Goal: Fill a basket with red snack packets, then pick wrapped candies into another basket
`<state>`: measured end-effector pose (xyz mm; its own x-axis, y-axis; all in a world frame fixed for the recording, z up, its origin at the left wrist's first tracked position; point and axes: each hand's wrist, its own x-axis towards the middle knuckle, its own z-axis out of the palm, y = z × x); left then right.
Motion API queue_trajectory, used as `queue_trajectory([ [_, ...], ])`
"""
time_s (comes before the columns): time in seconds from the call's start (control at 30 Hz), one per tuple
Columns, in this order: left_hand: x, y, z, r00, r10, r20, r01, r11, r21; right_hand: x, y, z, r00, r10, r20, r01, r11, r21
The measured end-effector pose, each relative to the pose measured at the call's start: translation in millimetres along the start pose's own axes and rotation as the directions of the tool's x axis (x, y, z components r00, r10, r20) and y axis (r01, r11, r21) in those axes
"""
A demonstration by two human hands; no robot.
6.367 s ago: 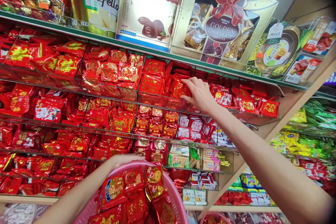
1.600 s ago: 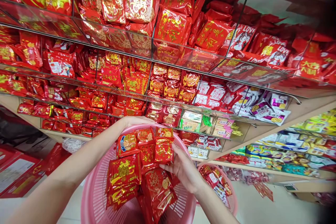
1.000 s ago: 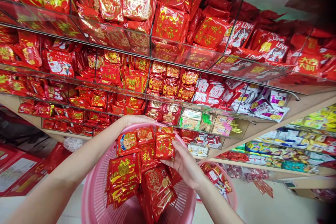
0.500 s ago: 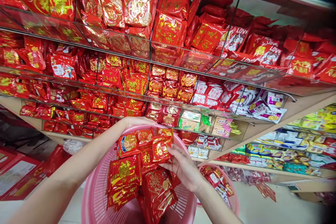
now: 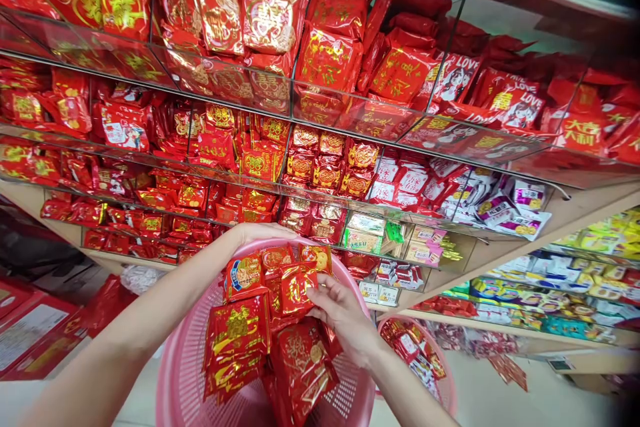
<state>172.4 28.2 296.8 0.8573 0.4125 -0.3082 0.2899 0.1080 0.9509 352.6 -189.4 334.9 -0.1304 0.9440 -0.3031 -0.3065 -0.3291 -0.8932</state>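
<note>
A pink plastic basket [image 5: 183, 360] with slotted walls stands below me, holding several red-and-gold snack packets. My left hand [image 5: 263, 232] is over the basket's far rim, gripping it, its fingertips partly hidden. Inside the basket, my right hand [image 5: 340, 317] pinches the edge of a small red packet [image 5: 295, 288] with gold characters between thumb and fingers. Just left of that lies a packet with a blue label [image 5: 243, 277]. Nearer me are a stack of red packets [image 5: 237, 327] and a larger red packet [image 5: 304, 367].
Tiered shelves with clear dividers [image 5: 291, 97] rise in front, filled with mostly red packets. A second pink basket [image 5: 447, 373] with packets is on the floor at right. Red cartons [image 5: 35, 327] stand at left. More shelves [image 5: 565, 280] hold coloured packets at right.
My right hand has closed on the small red packet and shifted it slightly left, tilting it up. My left hand stays at the basket rim.
</note>
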Motion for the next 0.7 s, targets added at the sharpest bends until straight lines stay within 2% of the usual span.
queue_trajectory([
  [0.2,1,-3,-1.6,0.999,0.006,0.036,-0.005,1.000,-0.031,2,2,3,0.999,-0.008,0.039,0.012,0.995,-0.095],
  [0.4,2,-5,-3.1,0.999,0.014,0.037,-0.013,1.000,-0.019,3,6,2,0.999,-0.024,0.028,0.028,0.989,-0.144],
  [0.7,4,-3,-3.4,1.000,0.018,0.017,-0.018,0.999,0.028,8,17,0,1.000,-0.016,-0.018,0.013,0.991,-0.134],
])
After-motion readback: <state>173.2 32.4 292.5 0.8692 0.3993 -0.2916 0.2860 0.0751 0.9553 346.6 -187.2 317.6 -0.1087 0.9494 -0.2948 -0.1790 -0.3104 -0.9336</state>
